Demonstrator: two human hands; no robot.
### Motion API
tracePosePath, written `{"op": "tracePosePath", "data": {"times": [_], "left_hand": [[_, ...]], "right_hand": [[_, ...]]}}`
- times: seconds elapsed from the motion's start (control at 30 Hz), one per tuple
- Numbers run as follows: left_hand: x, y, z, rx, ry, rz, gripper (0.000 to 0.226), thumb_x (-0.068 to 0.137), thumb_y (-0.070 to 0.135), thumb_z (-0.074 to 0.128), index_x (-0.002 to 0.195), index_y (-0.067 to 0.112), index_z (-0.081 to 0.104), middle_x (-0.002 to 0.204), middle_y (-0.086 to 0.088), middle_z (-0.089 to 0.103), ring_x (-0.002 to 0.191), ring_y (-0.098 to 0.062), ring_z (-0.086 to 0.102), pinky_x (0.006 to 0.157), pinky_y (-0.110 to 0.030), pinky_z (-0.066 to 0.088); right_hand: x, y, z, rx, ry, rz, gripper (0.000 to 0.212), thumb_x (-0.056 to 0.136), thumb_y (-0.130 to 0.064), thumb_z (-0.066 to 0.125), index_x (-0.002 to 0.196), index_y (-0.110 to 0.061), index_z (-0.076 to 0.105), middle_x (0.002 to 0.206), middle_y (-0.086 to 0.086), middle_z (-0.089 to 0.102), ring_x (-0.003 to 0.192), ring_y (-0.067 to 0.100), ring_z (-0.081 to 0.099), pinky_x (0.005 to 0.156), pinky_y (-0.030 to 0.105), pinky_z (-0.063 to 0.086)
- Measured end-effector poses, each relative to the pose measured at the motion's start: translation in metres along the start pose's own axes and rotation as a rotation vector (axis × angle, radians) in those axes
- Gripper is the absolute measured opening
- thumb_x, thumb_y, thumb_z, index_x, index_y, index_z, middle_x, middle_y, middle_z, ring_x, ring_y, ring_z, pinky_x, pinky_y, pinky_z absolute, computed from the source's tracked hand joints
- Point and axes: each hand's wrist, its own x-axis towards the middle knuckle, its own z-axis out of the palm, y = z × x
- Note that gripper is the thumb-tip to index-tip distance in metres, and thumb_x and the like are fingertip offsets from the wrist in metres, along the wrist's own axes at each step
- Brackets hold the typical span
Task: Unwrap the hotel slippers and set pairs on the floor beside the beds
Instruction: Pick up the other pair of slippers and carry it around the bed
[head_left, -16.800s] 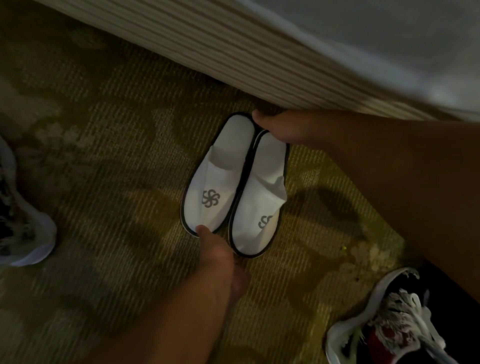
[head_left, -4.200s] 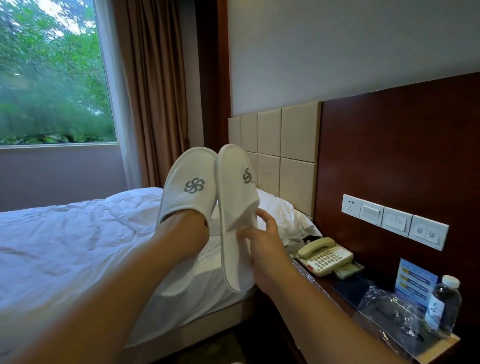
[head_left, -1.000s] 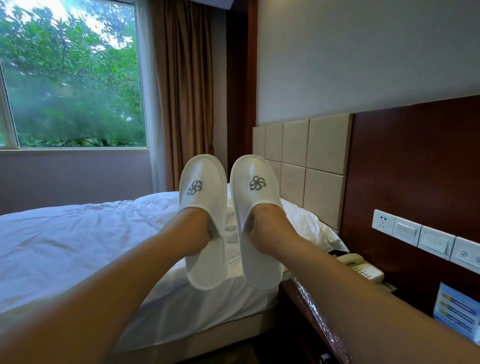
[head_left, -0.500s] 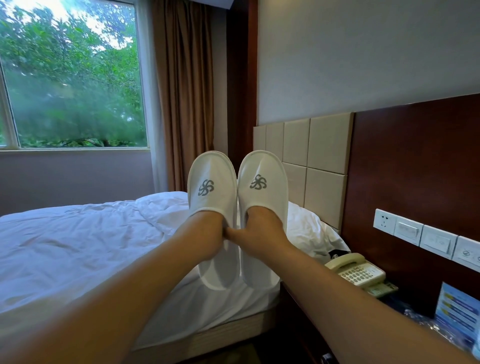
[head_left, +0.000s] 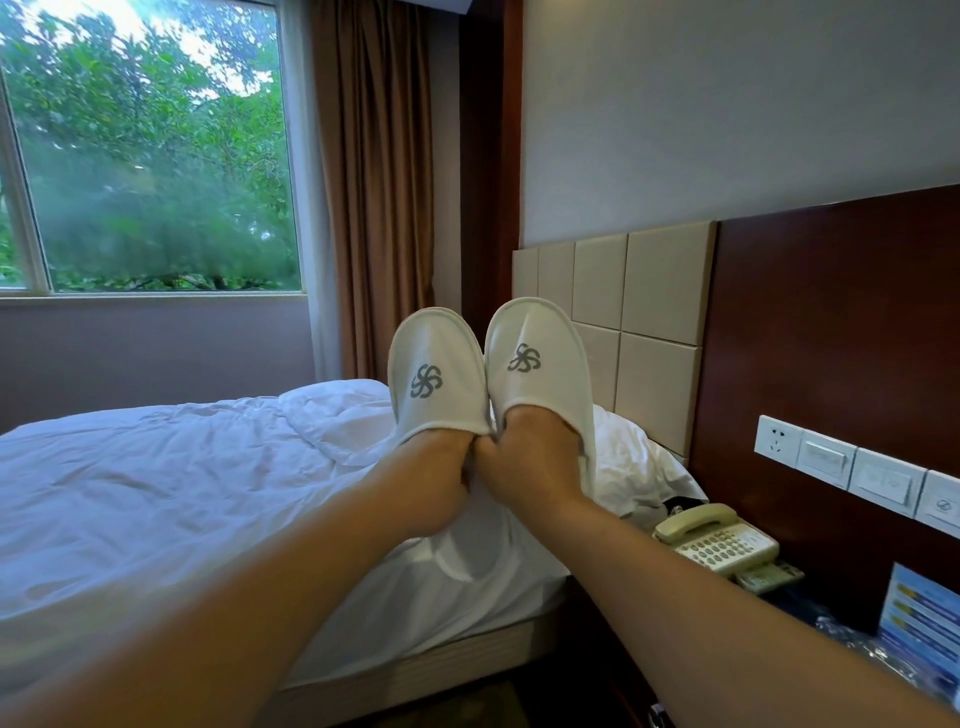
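Two white slippers, left slipper (head_left: 437, 374) and right slipper (head_left: 537, 358), toes up, touching side by side, grey pinwheel logos facing camera, held aloft over the bed (head_left: 156, 483). Left hand (head_left: 441, 475) and right hand (head_left: 530, 457) were tucked inside (fingers hidden; grip state couldn't be told). Phone (head_left: 719, 540) on the desk (head_left: 769, 582), headboard (head_left: 649, 322) behind.

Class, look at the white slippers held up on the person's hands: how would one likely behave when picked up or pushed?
Probably floppy: the left slipper has a heel end that hangs unsupported below the left hand. Likely light, since each hand, including the right hand, lifts one high just by sitting inside it. The flat sole of the right slipper suggests no rolling.
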Motion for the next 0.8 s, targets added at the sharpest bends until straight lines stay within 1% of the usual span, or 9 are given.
{"op": "tracePosePath", "data": {"times": [0.1, 0.2, 0.27, 0.33, 0.4, 0.5, 0.6, 0.73, 0.8], "left_hand": [[-0.015, -0.008, -0.002, -0.238, 0.039, 0.307, 0.036, 0.080, 0.015, 0.063, 0.113, 0.030, 0.062, 0.094, 0.020, 0.064, 0.090, -0.004, 0.063, 0.081, -0.015, 0.049], [-0.017, -0.014, -0.011, -0.657, 0.260, 0.196, 0.025, 0.083, 0.017, 0.068, 0.094, 0.038, 0.075, 0.083, 0.011, 0.076, 0.081, -0.007, 0.071, 0.080, -0.020, 0.055], [-0.011, -0.019, -0.021, -0.609, 0.498, 0.110, 0.015, 0.083, 0.022, 0.067, 0.085, 0.036, 0.075, 0.078, 0.011, 0.074, 0.073, -0.003, 0.068, 0.070, -0.013, 0.051], [-0.002, -0.031, -0.032, -0.479, 0.616, -0.003, 0.009, 0.086, 0.028, 0.065, 0.088, 0.036, 0.069, 0.090, 0.013, 0.069, 0.079, 0.001, 0.063, 0.068, -0.010, 0.044], [0.007, -0.046, -0.038, -0.485, 0.548, -0.218, 0.016, 0.090, 0.043, 0.058, 0.101, 0.033, 0.063, 0.101, 0.010, 0.064, 0.089, -0.006, 0.061, 0.071, -0.022, 0.045], [0.012, -0.062, -0.033, -0.618, 0.348, -0.458, 0.045, 0.094, 0.060, 0.038, 0.113, 0.025, 0.059, 0.096, 0.002, 0.066, 0.085, -0.021, 0.066, 0.070, -0.035, 0.052], [0.007, -0.068, -0.019, -0.667, 0.241, -0.493, 0.058, 0.096, 0.063, 0.022, 0.095, 0.026, 0.066, 0.080, 0.002, 0.074, 0.078, -0.020, 0.069, 0.068, -0.035, 0.052], [0.004, -0.067, -0.012, -0.692, 0.337, -0.524, 0.074, 0.095, 0.066, 0.018, 0.064, 0.018, 0.065, 0.055, 0.008, 0.068, 0.050, -0.006, 0.061, 0.053, -0.027, 0.040], [0.005, -0.068, -0.012, -0.689, 0.380, -0.523, 0.074, 0.095, 0.066, 0.018, 0.060, 0.016, 0.062, 0.051, 0.007, 0.063, 0.052, -0.010, 0.058, 0.052, -0.026, 0.038]], "right_hand": [[0.012, 0.007, -0.009, -0.165, -0.012, 0.002, 0.016, 0.074, -0.028, 0.057, 0.062, -0.019, 0.051, 0.066, 0.006, 0.061, 0.068, 0.033, 0.058, 0.072, 0.038, 0.038], [0.023, 0.017, -0.015, -0.265, 0.031, 0.028, 0.013, 0.075, -0.024, 0.054, 0.064, -0.019, 0.058, 0.073, 0.009, 0.066, 0.078, 0.033, 0.058, 0.082, 0.040, 0.029], [0.025, 0.022, -0.018, -0.246, 0.091, 0.024, 0.020, 0.078, -0.015, 0.052, 0.082, -0.013, 0.072, 0.085, 0.011, 0.070, 0.087, 0.035, 0.058, 0.085, 0.039, 0.029], [0.023, 0.023, -0.020, -0.202, 0.101, -0.057, 0.022, 0.078, -0.009, 0.055, 0.089, -0.011, 0.074, 0.086, 0.009, 0.070, 0.085, 0.035, 0.057, 0.080, 0.038, 0.031], [0.019, 0.018, -0.021, -0.154, 0.056, -0.169, 0.018, 0.078, -0.010, 0.063, 0.091, -0.010, 0.075, 0.086, 0.007, 0.071, 0.082, 0.033, 0.059, 0.080, 0.040, 0.039], [0.012, 0.006, -0.023, -0.025, 0.022, -0.252, 0.034, 0.073, -0.020, 0.058, 0.098, -0.008, 0.076, 0.092, 0.008, 0.075, 0.079, 0.033, 0.064, 0.080, 0.043, 0.049], [0.010, -0.003, -0.022, 0.021, -0.019, -0.298, 0.037, 0.072, -0.019, 0.056, 0.099, -0.004, 0.076, 0.094, 0.011, 0.075, 0.077, 0.035, 0.065, 0.078, 0.042, 0.052], [0.011, -0.009, -0.019, -0.026, -0.049, -0.356, 0.030, 0.075, -0.010, 0.061, 0.100, -0.004, 0.076, 0.097, 0.012, 0.075, 0.079, 0.035, 0.065, 0.079, 0.042, 0.049], [0.010, -0.012, -0.020, -0.047, -0.052, -0.343, 0.031, 0.078, -0.014, 0.059, 0.101, -0.003, 0.076, 0.098, 0.013, 0.075, 0.079, 0.035, 0.063, 0.080, 0.039, 0.047]]}}
